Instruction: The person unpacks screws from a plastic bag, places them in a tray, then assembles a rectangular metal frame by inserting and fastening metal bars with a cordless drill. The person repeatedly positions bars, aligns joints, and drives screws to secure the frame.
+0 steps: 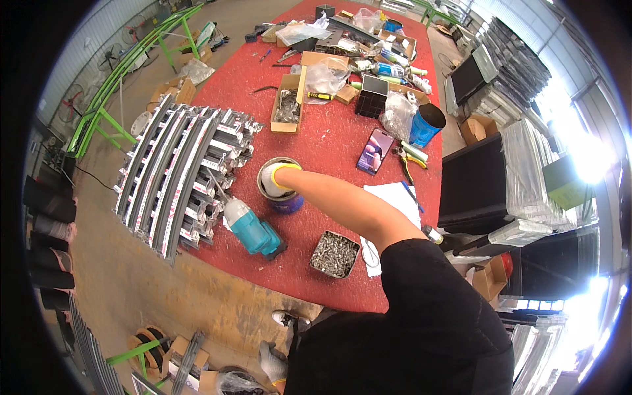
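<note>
My right hand, in a white glove with a yellow cuff, reaches down into a round blue tin on the red table. Its fingers are hidden inside the tin, as is anything they touch. My left hand, in a grey-white glove, hangs low beside my body, off the table, fingers loosely apart with nothing seen in them. A teal cordless power tool lies left of the tin, its tip pointing toward a row of metal profiles. Nearer me stands a square container of small metal fasteners.
Right of the tin lie a phone, pliers and white paper. Farther back are an open cardboard box, a black square block, a blue can and several bottles. Wrapped panels stand beyond the table's right edge.
</note>
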The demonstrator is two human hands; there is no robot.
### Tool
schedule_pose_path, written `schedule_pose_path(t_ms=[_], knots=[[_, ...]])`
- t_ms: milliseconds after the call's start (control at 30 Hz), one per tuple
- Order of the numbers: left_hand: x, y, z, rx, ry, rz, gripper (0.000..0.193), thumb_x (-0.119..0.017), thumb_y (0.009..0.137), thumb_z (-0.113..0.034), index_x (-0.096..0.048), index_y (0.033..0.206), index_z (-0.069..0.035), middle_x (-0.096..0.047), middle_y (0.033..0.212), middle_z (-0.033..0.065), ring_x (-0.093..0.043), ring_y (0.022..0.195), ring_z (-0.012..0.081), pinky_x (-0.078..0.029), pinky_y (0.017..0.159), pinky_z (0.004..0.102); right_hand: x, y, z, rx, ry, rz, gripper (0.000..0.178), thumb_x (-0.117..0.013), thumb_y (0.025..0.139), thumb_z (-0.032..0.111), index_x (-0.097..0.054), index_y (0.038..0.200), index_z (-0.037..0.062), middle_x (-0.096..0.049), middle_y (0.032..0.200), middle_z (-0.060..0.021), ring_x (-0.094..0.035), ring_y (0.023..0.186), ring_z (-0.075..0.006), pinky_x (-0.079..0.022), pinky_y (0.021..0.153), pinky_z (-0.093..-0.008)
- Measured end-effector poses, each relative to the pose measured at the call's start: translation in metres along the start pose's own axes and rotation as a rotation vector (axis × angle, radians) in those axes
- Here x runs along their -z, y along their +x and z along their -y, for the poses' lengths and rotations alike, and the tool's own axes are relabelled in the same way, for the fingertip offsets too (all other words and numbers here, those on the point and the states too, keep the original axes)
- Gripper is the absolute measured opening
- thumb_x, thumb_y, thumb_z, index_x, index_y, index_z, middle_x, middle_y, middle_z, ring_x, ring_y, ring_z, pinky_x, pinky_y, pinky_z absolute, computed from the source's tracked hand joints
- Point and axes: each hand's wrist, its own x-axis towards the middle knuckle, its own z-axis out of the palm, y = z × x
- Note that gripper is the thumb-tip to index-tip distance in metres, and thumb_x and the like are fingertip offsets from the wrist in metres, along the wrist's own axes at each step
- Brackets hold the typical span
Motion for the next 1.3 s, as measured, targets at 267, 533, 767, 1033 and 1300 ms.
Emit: schedule_pose_path(t_ms=[267, 533, 767, 1033, 1300], knots=[[0.002, -0.007, -0.002, 0.018, 0.06, -0.015, 0.04, -0.062, 0.106, -0.042, -0.062, 0.092, -0.004, -0.039, 0.052, -0.003, -0.034, 0.04, 0.0104, -0.024, 0.041, 0.0295, -0.001, 0.001, -0.003, -0.018, 0.055, -0.076, 0.035, -0.058, 0.098, 0.03, -0.082, 0.114, 0.0112, -0.077, 0.127, -0.0181, -0.076, 0.115, -0.0344, -0.059, 0.098, -0.0463], [0.014, 0.002, -0.001, -0.016, 0.051, -0.023, 0.04, -0.06, 0.106, -0.04, -0.062, 0.091, -0.003, -0.038, 0.052, -0.0015, -0.036, 0.041, 0.012, -0.024, 0.041, 0.0308, -0.004, -0.039, 0.007, -0.113, 0.306, -0.582, 0.032, -0.059, 0.096, 0.027, -0.082, 0.108, 0.0078, -0.077, 0.121, -0.0209, -0.076, 0.112, -0.0383, -0.06, 0.095, -0.0481], [0.037, 0.04, 0.002, -0.027, 0.129, 0.105, 0.039, -0.062, 0.106, -0.04, -0.065, 0.09, -0.004, -0.041, 0.055, -0.0015, -0.037, 0.042, 0.0118, -0.027, 0.043, 0.0307, -0.028, -0.141, 0.011, -0.121, 0.602, -0.856, 0.025, -0.065, 0.088, 0.017, -0.085, 0.1, 0.0069, -0.077, 0.101, -0.0241, -0.075, 0.102, -0.0431, -0.061, 0.09, -0.0488], [0.061, 0.054, -0.029, -0.04, 0.077, 0.266, 0.038, -0.066, 0.106, -0.04, -0.065, 0.092, -0.006, -0.042, 0.055, -0.0023, -0.037, 0.043, 0.0115, -0.027, 0.043, 0.0304, -0.157, -0.227, 0.068, -0.113, 0.895, -0.494, 0.021, -0.075, 0.085, 0.018, -0.085, 0.099, 0.0059, -0.079, 0.096, -0.0204, -0.078, 0.093, -0.0377, -0.062, 0.089, -0.0429], [0.074, 0.068, -0.056, -0.067, 0.281, 0.33, 0.037, -0.063, 0.107, -0.04, -0.062, 0.092, -0.006, -0.038, 0.054, -0.0031, -0.034, 0.04, 0.0121, -0.023, 0.04, 0.031, -0.242, -0.155, 0.118, -0.303, 0.772, -0.679, 0.021, -0.065, 0.091, 0.017, -0.083, 0.099, 0.0072, -0.076, 0.099, -0.0266, -0.075, 0.097, -0.0457, -0.06, 0.091, -0.0538]])
